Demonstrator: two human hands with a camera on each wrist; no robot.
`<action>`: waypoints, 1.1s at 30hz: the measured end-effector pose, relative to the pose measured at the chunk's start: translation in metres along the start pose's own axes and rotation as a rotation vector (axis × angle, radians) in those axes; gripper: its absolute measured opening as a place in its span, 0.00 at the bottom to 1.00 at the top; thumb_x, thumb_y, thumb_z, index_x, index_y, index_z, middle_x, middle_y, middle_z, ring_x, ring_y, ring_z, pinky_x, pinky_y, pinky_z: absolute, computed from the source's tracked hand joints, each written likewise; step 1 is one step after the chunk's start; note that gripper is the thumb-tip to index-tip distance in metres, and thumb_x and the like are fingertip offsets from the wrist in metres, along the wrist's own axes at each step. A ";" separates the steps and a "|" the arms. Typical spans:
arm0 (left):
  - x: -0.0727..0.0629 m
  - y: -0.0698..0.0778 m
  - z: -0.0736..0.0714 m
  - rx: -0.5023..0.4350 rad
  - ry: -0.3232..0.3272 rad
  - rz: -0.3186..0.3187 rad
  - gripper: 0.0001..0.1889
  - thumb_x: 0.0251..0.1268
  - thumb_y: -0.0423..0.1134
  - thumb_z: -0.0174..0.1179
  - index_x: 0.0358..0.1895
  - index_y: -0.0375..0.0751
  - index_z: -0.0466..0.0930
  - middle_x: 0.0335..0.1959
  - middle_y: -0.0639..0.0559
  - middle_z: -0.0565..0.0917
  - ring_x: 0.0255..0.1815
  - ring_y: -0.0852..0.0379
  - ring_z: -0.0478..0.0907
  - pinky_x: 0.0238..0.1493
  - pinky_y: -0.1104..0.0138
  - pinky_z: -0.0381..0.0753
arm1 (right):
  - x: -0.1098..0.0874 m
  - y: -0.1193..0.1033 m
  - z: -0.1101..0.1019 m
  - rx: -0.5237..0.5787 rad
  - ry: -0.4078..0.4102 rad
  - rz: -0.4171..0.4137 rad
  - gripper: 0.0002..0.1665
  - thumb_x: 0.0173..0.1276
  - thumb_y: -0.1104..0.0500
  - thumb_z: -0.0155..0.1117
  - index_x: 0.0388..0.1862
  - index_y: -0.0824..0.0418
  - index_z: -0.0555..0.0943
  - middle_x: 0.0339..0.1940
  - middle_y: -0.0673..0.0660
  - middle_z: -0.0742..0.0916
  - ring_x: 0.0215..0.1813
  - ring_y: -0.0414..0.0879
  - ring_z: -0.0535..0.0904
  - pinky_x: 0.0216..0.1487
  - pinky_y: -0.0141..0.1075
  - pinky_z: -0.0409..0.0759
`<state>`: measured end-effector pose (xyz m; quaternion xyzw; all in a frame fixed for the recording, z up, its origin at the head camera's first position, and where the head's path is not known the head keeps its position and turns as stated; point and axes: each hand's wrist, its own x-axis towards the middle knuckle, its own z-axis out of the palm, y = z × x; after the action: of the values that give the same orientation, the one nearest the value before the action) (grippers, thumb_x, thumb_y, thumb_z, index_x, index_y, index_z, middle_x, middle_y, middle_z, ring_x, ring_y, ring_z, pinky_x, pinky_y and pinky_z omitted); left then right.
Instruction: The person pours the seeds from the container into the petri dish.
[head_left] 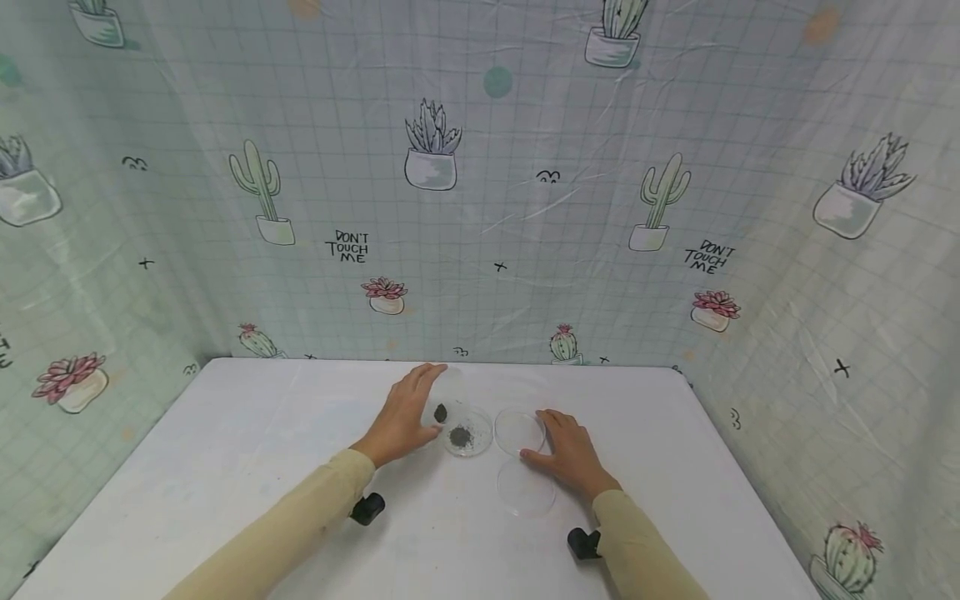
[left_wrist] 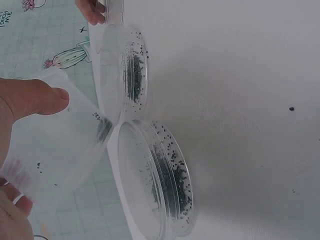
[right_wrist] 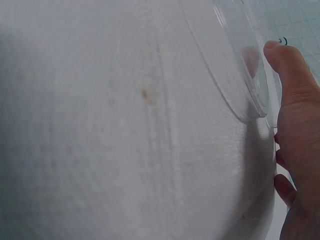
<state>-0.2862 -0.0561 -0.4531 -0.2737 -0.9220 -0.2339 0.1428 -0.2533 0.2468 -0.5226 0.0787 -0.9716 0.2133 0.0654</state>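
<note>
My left hand (head_left: 401, 421) holds a clear plastic bag (left_wrist: 55, 140) between thumb and fingers, with dark granules (left_wrist: 103, 128) in its lower corner. In the head view, a clear petri dish (head_left: 482, 443) with a heap of dark granules lies just right of this hand. The left wrist view has two clear dishes with granules, a near one (left_wrist: 189, 210) and a farther one (left_wrist: 142, 92). My right hand (head_left: 570, 457) grips the rim of another clear round dish (head_left: 517, 432), thumb near and fingers far. Its fingers show partly through the clear plastic in the right wrist view.
A clear round dish or lid (head_left: 527, 490) lies on the white table (head_left: 450, 542), nearer the body than the gripped dish. A dark speck (left_wrist: 292, 108) lies on the table. A cactus-printed cloth (head_left: 495, 208) hangs behind and at both sides.
</note>
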 end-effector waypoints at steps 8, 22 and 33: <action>0.003 0.004 0.006 0.013 0.002 0.036 0.52 0.41 0.37 0.78 0.73 0.47 0.56 0.70 0.46 0.66 0.72 0.46 0.63 0.72 0.49 0.63 | -0.001 0.000 0.002 0.014 0.006 -0.006 0.48 0.55 0.36 0.70 0.69 0.59 0.69 0.69 0.60 0.73 0.71 0.58 0.67 0.69 0.57 0.66; 0.014 0.016 0.019 -0.013 -0.001 0.103 0.52 0.41 0.38 0.78 0.73 0.44 0.56 0.70 0.48 0.68 0.71 0.49 0.64 0.72 0.51 0.63 | -0.002 -0.001 0.001 -0.007 0.009 -0.007 0.48 0.56 0.36 0.70 0.69 0.58 0.69 0.69 0.59 0.73 0.70 0.57 0.68 0.68 0.55 0.67; 0.020 0.025 0.025 0.024 -0.037 0.123 0.52 0.44 0.39 0.77 0.74 0.49 0.55 0.70 0.47 0.65 0.72 0.49 0.61 0.70 0.48 0.63 | -0.001 0.001 0.003 -0.025 0.011 -0.008 0.48 0.56 0.35 0.69 0.69 0.58 0.68 0.69 0.59 0.74 0.70 0.56 0.68 0.67 0.55 0.68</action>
<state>-0.2917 -0.0161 -0.4573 -0.3323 -0.9087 -0.2085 0.1429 -0.2529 0.2460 -0.5259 0.0805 -0.9735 0.2013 0.0726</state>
